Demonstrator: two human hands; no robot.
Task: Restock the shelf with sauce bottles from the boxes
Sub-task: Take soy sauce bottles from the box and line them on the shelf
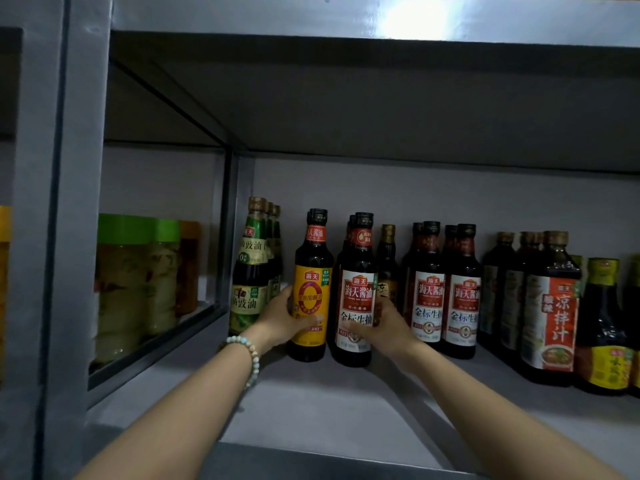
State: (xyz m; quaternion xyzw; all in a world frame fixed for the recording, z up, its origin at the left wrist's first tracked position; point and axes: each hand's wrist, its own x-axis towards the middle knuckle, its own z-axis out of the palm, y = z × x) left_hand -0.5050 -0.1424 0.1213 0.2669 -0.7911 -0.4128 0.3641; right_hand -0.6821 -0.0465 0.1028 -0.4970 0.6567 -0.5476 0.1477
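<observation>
Left hand (284, 320) wraps a yellow-labelled soy sauce bottle (311, 289), right hand (384, 327) a red-labelled soy sauce bottle (356, 292); both stand upright, side by side on the grey shelf (329, 410), seemingly being aligned with their rows.

two hands held two sauce bottles on the grey shelf (329, 410), centre of the frame.
the left hand (282, 320), a bead bracelet (247, 351) on its wrist, gripped the yellow-label bottle (311, 289); the right hand (384, 329) gripped the red-and-white-label bottle (356, 292) just beside it. more dark bottles (464, 296) lined the right of the frame, green-lidded jars (131, 282) the left.
</observation>
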